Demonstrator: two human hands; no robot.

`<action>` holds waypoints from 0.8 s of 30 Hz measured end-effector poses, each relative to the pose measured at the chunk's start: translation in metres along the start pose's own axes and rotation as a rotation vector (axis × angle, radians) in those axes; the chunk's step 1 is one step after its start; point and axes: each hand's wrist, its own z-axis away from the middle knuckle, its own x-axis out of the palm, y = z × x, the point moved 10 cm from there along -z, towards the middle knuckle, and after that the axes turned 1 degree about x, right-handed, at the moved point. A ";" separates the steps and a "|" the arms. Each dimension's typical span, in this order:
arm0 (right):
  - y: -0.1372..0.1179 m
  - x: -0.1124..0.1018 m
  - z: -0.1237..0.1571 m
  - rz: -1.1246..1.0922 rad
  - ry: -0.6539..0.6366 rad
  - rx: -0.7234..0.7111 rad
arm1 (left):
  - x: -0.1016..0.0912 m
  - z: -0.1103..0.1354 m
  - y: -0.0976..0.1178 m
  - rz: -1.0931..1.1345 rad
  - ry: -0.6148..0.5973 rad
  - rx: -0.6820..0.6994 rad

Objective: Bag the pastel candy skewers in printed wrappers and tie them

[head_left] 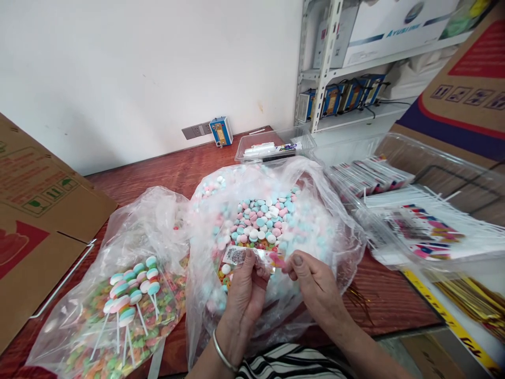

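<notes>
In the middle of the head view my left hand (246, 297) is closed on a small, flat printed packet (235, 255), its thumb on top. The packet has a white end with dark print and a pink, coloured end. My right hand (317, 284) pinches at that pink end, thumb and forefinger together. Both hands are over a large open plastic bag (341, 247) full of pink, blue and white round candies (258, 218). Some small, brightly coloured ring-shaped candies show under the packet. What the packet contains is too small to make out.
Striped candy lollipops (126, 292) lie on a plastic bag of coloured rings (158, 331) at left. Clear bins (394, 139) with printed packets and white sticks stand right. Cardboard boxes (39, 210) flank both sides. A small blue device (221, 131) stands by the wall.
</notes>
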 end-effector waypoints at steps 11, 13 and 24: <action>-0.030 0.006 0.015 0.005 0.032 -0.243 | -0.005 -0.001 0.005 0.023 -0.032 0.079; -0.026 0.014 0.013 -0.021 -0.012 -0.216 | 0.000 0.003 0.006 -0.033 -0.071 0.099; -0.028 0.023 0.013 -0.051 -0.054 -0.211 | -0.012 0.004 -0.011 -0.052 -0.053 -0.044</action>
